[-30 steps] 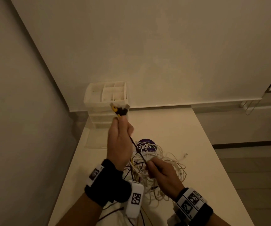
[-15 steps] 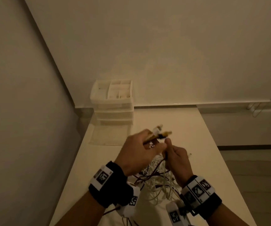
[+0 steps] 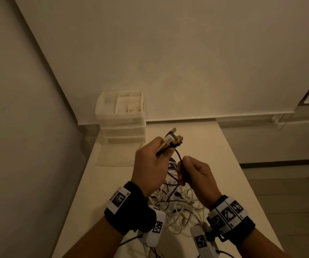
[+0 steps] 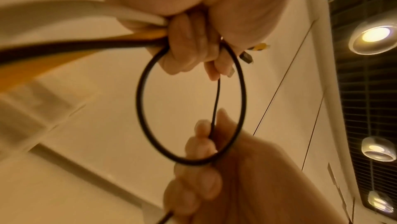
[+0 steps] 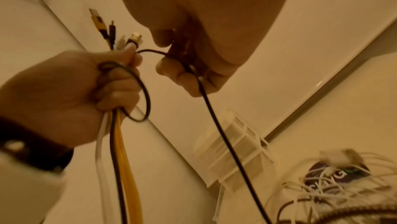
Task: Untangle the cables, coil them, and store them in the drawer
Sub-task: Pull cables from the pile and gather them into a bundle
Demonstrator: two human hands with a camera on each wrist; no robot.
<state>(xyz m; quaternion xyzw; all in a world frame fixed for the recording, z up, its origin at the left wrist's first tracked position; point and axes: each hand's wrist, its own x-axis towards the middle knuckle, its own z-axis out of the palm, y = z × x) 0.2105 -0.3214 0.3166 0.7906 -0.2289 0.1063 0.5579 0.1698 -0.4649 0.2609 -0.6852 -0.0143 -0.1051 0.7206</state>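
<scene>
My left hand [image 3: 152, 162] grips a bundle of cable ends [image 3: 172, 141], white, yellow and black, with the plugs sticking up past the fingers [image 5: 120, 81]. A thin black cable [image 4: 191, 101] makes a loop from that fist. My right hand [image 3: 194, 174] pinches the same black cable [image 5: 217, 117] just right of the left fist, above the table. A tangle of white and dark cables [image 3: 176, 207] lies on the white table [image 3: 224, 164] under both hands. The white drawer unit [image 3: 121, 116] stands at the table's far left corner, its drawers shut.
A clear plastic tray [image 3: 112, 155] lies in front of the drawer unit. A purple round lid [image 5: 335, 175] with white letters sits under the tangle. A wall runs along the table's left and far sides; the floor drops off on the right.
My left hand came down from in front of the drawer unit with the plug bundle. My right hand rose from the tangle and now pinches the black cable beside the left fist.
</scene>
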